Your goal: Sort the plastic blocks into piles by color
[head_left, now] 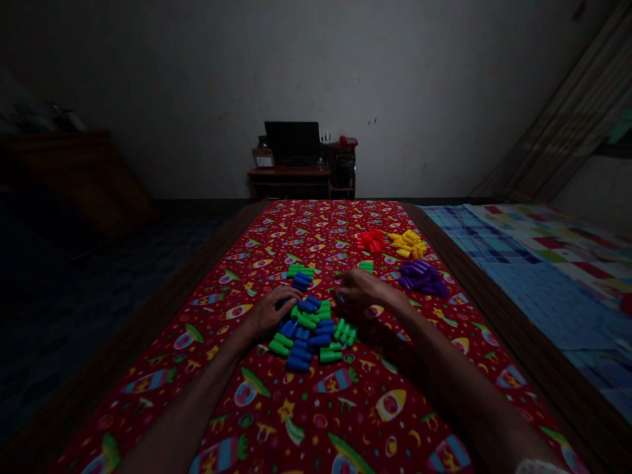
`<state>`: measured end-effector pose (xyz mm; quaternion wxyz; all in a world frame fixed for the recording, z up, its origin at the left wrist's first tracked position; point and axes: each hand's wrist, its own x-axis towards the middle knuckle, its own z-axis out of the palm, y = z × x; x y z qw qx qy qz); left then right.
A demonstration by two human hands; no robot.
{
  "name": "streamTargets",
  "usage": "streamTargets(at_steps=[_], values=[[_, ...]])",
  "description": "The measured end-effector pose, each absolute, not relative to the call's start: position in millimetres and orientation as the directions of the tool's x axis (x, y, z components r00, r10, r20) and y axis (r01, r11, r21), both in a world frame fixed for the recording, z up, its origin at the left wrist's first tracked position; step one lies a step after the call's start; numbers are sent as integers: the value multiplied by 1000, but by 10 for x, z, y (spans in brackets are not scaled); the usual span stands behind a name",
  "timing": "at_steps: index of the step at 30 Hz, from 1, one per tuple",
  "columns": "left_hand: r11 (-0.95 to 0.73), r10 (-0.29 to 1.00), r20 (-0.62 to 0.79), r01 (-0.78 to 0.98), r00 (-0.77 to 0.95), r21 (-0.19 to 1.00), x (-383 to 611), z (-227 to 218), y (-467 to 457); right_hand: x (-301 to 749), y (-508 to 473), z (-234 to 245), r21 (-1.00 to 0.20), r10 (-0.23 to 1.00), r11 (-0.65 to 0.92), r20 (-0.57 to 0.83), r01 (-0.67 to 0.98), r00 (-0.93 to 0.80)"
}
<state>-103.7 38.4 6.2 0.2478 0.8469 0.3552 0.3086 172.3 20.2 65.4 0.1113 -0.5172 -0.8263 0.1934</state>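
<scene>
Resting at the left edge of a mixed pile, my left hand (271,308) has its thumb apart from its fingers and nothing visible in its grasp. Its fingertips are close to a blue plastic piece (301,281) and a green plastic piece (301,270). The pile holds several blue pieces (299,357) and several green pieces (345,332), each shaped like short joined tubes. To the right of the pile, my right hand (359,288) has its fingers curled downward; what they hold, if anything, is hidden. Just beyond its knuckles lies another green piece (366,266).
Separate heaps of red pieces (371,241), yellow pieces (409,243) and purple pieces (423,278) lie at the far right of the red patterned cloth (296,428). A desk with a dark monitor (293,141) stands by the wall. A patchwork-covered surface (518,283) is at right.
</scene>
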Motion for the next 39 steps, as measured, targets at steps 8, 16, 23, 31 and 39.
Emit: streamTargets(at_steps=[8,16,23,31,39], values=[[-607,771,342,457,538,650,-1022,93,340,1445,162,459,-448,821,497,-33,743,-569],[-614,761,331,453,559,646,-1032,91,372,2048,370,538,-346,983,180,85,921,-160],[-614,766,337,467,547,637,-1036,76,380,2024,274,638,-441,972,148,229,885,-48],[-547,822,294,533,487,646,-1056,100,371,1196,-134,451,-433,750,628,113,647,-652],[-574,809,318,545,494,612,-1057,85,379,1316,-34,429,-336,811,585,235,738,-536]])
